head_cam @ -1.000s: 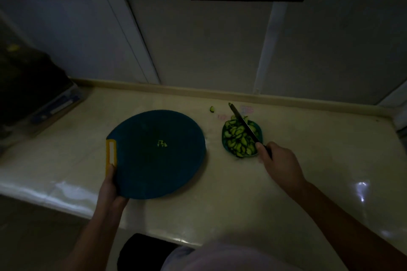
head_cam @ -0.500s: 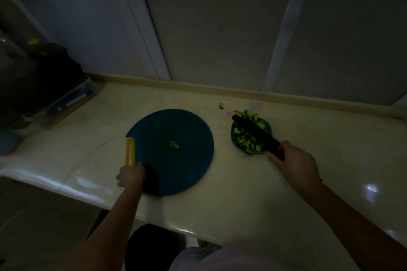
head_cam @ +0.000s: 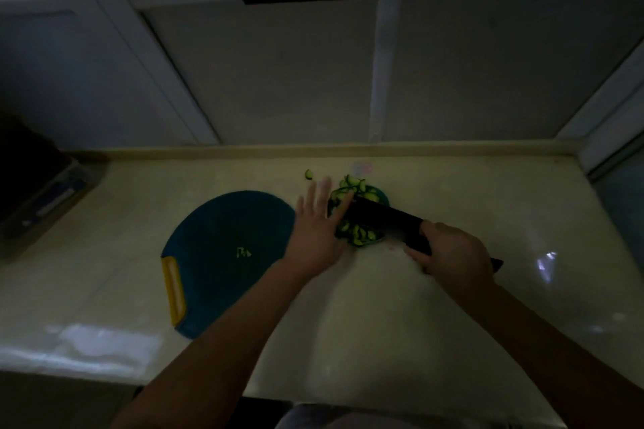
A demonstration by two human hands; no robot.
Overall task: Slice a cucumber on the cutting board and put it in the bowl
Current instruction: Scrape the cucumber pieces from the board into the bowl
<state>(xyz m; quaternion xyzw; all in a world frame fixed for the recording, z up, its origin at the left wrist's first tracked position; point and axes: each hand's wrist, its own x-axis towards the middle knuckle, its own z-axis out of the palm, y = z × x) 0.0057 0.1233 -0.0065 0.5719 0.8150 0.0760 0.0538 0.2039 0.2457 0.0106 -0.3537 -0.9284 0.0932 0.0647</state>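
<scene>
At bowl (head_cam: 383, 193) rim | left hand (head_cam: 317, 230) spread flat | right hand (head_cam: 453, 251) grips knife (head_cam: 383, 216) | cutting board (head_cam: 226, 230) just left

Home kitchen (countertop (head_cam: 383, 341), cutting board (head_cam: 223, 226))

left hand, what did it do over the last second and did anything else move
The left hand let go of the cutting board and moved right to the bowl, fingers straight beside the knife blade, over the cucumber slices. The right hand still grips the knife, its blade now lying lower across the bowl. Board, bowl and the stray slice on the counter stayed put.
</scene>
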